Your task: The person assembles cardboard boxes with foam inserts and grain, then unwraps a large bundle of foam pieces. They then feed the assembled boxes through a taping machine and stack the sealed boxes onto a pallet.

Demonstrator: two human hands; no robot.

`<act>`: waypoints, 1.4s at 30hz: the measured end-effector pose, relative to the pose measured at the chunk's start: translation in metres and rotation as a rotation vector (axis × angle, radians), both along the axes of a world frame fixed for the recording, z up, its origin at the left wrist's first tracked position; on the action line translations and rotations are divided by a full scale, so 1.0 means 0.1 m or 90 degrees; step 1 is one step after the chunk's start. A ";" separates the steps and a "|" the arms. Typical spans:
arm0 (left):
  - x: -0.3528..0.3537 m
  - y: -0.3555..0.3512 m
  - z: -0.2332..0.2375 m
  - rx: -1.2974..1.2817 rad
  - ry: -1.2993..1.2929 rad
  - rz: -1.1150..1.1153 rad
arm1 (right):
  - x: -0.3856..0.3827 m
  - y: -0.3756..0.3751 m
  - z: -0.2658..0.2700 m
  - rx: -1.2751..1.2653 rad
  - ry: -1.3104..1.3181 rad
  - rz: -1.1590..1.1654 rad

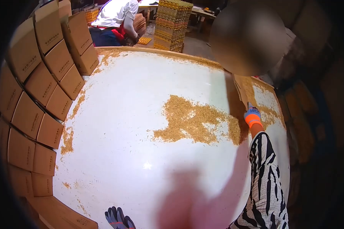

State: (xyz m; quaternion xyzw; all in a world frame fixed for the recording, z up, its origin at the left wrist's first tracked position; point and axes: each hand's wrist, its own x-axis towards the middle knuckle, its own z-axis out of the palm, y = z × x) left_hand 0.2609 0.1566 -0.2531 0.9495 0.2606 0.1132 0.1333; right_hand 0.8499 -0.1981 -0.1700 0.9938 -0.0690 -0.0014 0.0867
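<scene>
My right hand (252,115), in a grey glove with an orange cuff, reaches far across the white tabletop (118,103). Its fingers are closed on the near end of a flat brown piece of cardboard (239,91), which stands on edge on the table. Just left of the cardboard lies a spread of small golden-brown flakes (191,118), and more flakes (269,110) lie to its right. At the bottom edge, my left hand (118,219) shows only in part, in a dark grey glove with its fingers apart, holding nothing.
Stacked cardboard boxes (30,84) line the left side. A wooden rim (160,51) runs along the far edge. Beyond it are a crouching person (118,17) and a tall stack of yellow trays (172,24). Another person (252,38), blurred, leans in at the upper right.
</scene>
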 end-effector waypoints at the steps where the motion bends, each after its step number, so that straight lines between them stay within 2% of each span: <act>1: 0.00 -0.03 -0.02 0.010 0.004 0.003 | 0.07 -0.36 0.03 0.013 -0.005 -0.058; 2: -0.01 -0.05 -0.03 0.023 0.014 0.002 | 0.05 -0.57 0.03 0.062 -0.069 -0.087; 4: 0.06 -0.22 -0.02 0.034 0.006 -0.005 | -0.13 -0.72 0.02 0.197 -0.139 -0.027; 5: 0.17 -0.40 0.04 0.040 -0.007 -0.023 | -0.33 -0.66 -0.10 0.220 -0.219 0.113; 6: 0.31 -0.63 0.06 0.050 -0.026 -0.040 | -0.71 -0.34 -0.03 0.243 -0.215 0.183; 8: 0.59 -1.23 -0.01 -0.068 -0.128 -0.075 | -1.69 0.35 0.24 0.354 -0.124 0.489; 9: 0.70 -1.51 0.04 -0.109 -0.098 -0.129 | -2.13 0.63 0.25 0.344 -0.076 0.648; 10: 0.83 -1.78 0.07 -0.149 -0.071 -0.182 | -2.49 0.83 -0.06 0.264 -0.079 0.765; 11: 0.93 -2.06 0.03 -0.143 -0.049 -0.187 | -2.86 1.00 0.21 0.156 0.011 0.799; 12: 1.04 -2.26 -0.05 -0.136 -0.028 -0.193 | -3.08 1.22 0.03 0.147 0.067 0.811; 13: 1.05 -2.41 -0.22 -0.129 -0.059 -0.172 | -3.19 1.29 -0.17 0.145 0.048 0.806; 14: 1.11 -2.53 -0.18 -0.115 -0.031 -0.168 | -3.19 1.24 -0.31 0.144 0.036 0.798; 16: 1.31 -2.74 -0.06 -0.047 0.000 -0.145 | -2.84 0.79 -0.25 0.154 -0.035 0.720; 18: 1.34 -2.86 -0.18 -0.119 -0.053 -0.055 | -2.35 0.13 -0.34 0.160 -0.111 0.602; 21: 1.38 -3.11 -0.13 0.002 -0.018 -0.022 | -1.56 -1.24 -0.26 0.182 -0.003 0.393; 22: 1.40 -3.15 -0.11 0.010 0.008 -0.008 | -1.35 -1.80 -0.33 0.174 -0.053 0.371; 23: 1.39 -3.16 -0.12 0.023 0.013 -0.001 | -1.30 -2.36 -0.09 0.157 -0.029 0.273; 25: 1.44 -3.23 -0.08 0.029 0.039 0.020 | -1.01 -3.55 -0.31 0.033 -0.131 0.189; 26: 1.46 -3.23 -0.06 0.039 0.037 0.017 | -0.87 -4.17 -0.41 0.010 -0.115 0.151; 27: 1.45 -3.23 -0.08 0.046 0.037 0.019 | -0.77 -4.72 -0.43 0.052 -0.090 0.053; 29: 1.48 -3.27 -0.06 0.051 0.040 0.029 | -0.60 -5.44 -0.45 0.143 -0.195 -0.041; 32: 1.51 -3.30 -0.02 0.035 0.056 0.047 | -0.64 -4.80 -0.26 0.201 -0.300 0.125; 33: 1.54 -3.31 -0.02 0.031 0.049 0.041 | -0.71 -4.36 -0.07 0.229 -0.198 0.170; 34: 1.51 -3.30 -0.02 0.029 0.044 0.036 | -0.59 -4.04 -0.18 0.195 -0.217 0.325; 35: 1.49 -3.30 -0.03 0.028 0.039 0.031 | -0.53 -3.65 -0.26 0.247 -0.222 0.418; 38: 1.48 -3.30 -0.01 -0.008 0.050 0.052 | -0.19 -2.68 -0.17 0.254 -0.038 0.458; 39: 1.51 -3.32 0.04 -0.021 0.053 0.049 | -0.03 -2.50 -0.13 0.137 -0.028 0.482; 40: 1.48 -3.30 -0.02 -0.015 0.037 0.046 | 0.14 -2.41 -0.11 0.020 -0.019 0.502; 42: 1.41 -3.22 -0.20 -0.008 0.002 0.033 | 0.58 -2.55 -0.33 0.041 -0.028 0.472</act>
